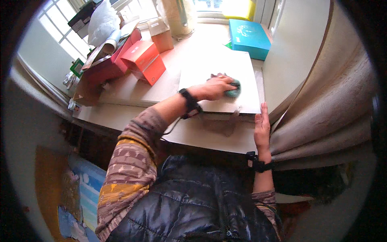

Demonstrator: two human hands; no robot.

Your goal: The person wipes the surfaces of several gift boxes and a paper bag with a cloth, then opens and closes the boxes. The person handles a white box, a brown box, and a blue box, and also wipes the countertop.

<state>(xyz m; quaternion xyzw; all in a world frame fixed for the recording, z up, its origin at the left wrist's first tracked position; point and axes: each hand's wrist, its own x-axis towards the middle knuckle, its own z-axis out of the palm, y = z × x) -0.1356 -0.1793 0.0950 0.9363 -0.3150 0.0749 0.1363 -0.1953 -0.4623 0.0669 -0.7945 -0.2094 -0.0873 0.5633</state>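
Observation:
My left hand (214, 87), reaching in from the left, presses a crumpled teal and brownish cloth (232, 90) onto the top of a flat white board or box lid (223, 104). Motion blurs the cloth a little. The white piece lies on a pale windowsill or ledge (145, 90), with its dark front edge towards me. At its front right corner is my right hand (262, 130), fingers straight and held together, thumb side to the left, holding nothing. Both wrists wear black straps with small devices; a cable hangs from the left one.
Left on the ledge stand an orange-red box (143, 62), a brown carton (161, 36) and an open red box (105, 71) with papers and a white plastic bag (103, 22). A teal box (251, 39) lies back right. A beige curtain (329, 121) hangs right.

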